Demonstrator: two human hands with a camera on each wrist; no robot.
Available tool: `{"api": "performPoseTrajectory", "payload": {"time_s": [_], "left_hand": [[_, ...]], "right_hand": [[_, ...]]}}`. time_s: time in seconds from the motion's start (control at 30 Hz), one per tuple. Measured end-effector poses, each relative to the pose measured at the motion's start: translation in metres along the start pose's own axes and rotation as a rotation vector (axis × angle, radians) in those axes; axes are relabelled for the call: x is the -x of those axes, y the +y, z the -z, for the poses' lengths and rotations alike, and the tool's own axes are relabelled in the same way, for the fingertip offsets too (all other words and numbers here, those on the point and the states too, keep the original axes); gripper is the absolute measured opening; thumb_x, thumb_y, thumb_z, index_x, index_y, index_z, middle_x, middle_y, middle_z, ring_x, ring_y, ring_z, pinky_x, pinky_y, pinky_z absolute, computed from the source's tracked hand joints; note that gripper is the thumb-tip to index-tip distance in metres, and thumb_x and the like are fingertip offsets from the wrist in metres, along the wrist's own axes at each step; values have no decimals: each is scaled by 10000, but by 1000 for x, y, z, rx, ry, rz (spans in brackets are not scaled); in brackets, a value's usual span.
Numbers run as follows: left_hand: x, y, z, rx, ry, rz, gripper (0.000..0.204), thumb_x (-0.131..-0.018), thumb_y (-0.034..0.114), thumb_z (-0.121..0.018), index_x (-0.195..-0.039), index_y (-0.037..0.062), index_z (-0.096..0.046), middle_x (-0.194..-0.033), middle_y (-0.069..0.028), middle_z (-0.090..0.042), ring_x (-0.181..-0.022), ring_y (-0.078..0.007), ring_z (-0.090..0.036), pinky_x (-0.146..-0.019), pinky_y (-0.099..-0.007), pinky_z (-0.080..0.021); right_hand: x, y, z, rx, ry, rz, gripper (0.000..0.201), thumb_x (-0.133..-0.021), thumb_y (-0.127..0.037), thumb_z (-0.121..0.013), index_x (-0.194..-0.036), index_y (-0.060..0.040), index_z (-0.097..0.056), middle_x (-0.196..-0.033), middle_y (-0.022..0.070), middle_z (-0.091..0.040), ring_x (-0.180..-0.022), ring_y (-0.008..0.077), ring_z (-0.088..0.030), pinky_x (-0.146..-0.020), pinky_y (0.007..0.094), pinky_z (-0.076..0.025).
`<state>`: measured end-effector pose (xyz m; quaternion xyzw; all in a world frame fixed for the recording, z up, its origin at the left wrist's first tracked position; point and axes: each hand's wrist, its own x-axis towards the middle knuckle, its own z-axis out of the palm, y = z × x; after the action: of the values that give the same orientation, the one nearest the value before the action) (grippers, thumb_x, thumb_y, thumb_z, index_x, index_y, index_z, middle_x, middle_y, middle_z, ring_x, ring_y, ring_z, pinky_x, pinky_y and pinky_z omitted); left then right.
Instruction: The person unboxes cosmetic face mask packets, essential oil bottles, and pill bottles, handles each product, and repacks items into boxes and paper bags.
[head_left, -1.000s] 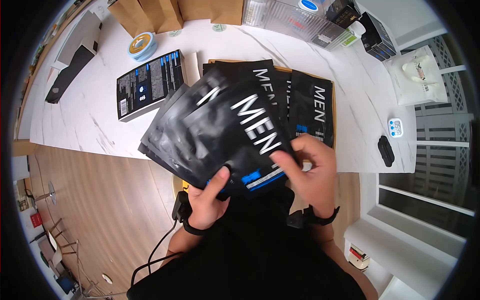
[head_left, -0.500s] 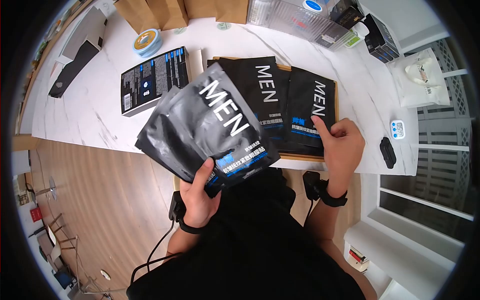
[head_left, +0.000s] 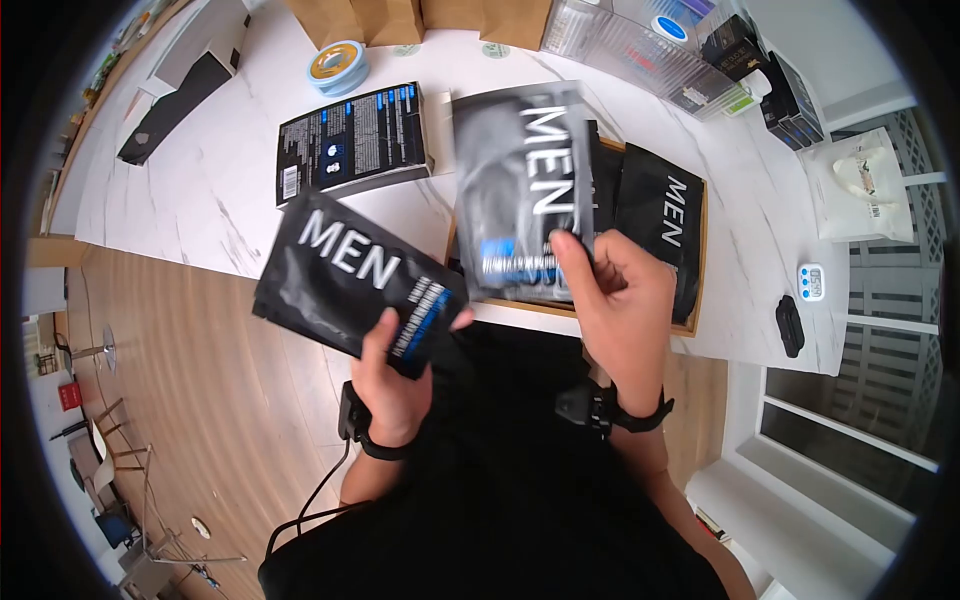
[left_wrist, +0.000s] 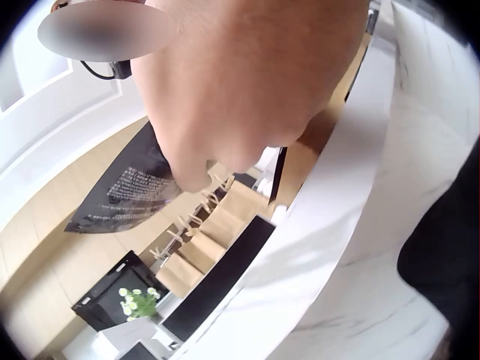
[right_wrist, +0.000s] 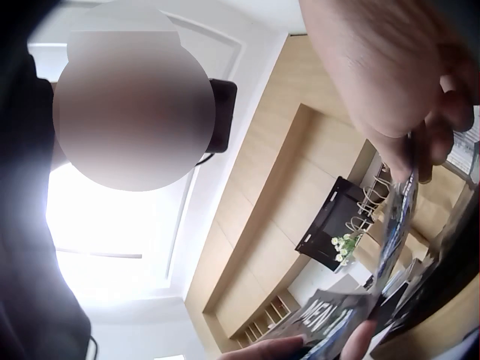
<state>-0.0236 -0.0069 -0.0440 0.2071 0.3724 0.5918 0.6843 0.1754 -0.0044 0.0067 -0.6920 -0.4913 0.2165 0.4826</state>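
In the head view my left hand [head_left: 392, 385] grips black foil sachets marked MEN [head_left: 335, 295], thumb on the front, over the table's near edge. My right hand [head_left: 630, 310] pinches another MEN sachet [head_left: 490, 165] by its lower right corner, raised over the shallow tan tray [head_left: 692, 326]. Inside the tray, more black sachets [head_left: 652, 210] lie side by side, those on the left mostly covered by the raised one. The right wrist view catches this raised sachet [right_wrist: 393, 232] nearly edge-on beneath the fingers.
Left of the tray lies a black printed box [head_left: 360, 140], with a tape roll [head_left: 338, 68] behind it. Paper bags [head_left: 450, 18] and a clear plastic bin [head_left: 630, 55] stand at the back. Toward the right are a timer [head_left: 811, 282], a small black object [head_left: 790, 326] and a white bag [head_left: 860, 185].
My right hand has left the tray's right sachet and moved left, now pinching a sachet over the tray. The left hand's sachets have turned anticlockwise and moved slightly left, and look fewer.
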Motion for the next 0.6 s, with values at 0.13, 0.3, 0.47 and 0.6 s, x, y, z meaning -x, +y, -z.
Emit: {"api": "performPoseTrajectory", "payload": {"time_s": [0.13,0.3,0.47,0.6], "left_hand": [[-10,15,15,-41,-30,-78,515,-964,218,-441,-1375,-92,-436,-1349,-242,-561,-1202,-361,-599,-962,-518,-549],[-6,11,25,129,-58,55,506,-977,245,-450,-1368,-76,-453,-1312,-248,-586,-1174,-394,-611,-936,-543,-556],[5,-6,3,-81,51,-43,394,-928,71,-620,-1298,-37,-537,-1197,-132,-655,-1085,-251,-647,-930,-376,-518],[9,-10,-10,-128,-251,-48,348,-932,21,-679,-1269,9,-594,-1208,-66,-651,-1084,-149,-615,-942,-300,-471]], "right_hand": [[-8,0,-18,295,-22,62,473,-865,-249,-770,-578,-21,-471,-481,131,-470,-405,262,-449,-424,371,-334],[-3,0,-24,621,23,83,520,-837,-379,-772,-555,-51,-484,-493,134,-481,-456,339,-514,-446,441,-368],[0,-9,-13,492,215,138,477,-774,-290,-853,-592,-78,-467,-504,38,-443,-452,231,-444,-442,359,-344],[11,-19,6,-18,-156,198,286,-768,-176,-867,-715,-56,-613,-576,13,-516,-489,97,-440,-458,276,-331]]}}
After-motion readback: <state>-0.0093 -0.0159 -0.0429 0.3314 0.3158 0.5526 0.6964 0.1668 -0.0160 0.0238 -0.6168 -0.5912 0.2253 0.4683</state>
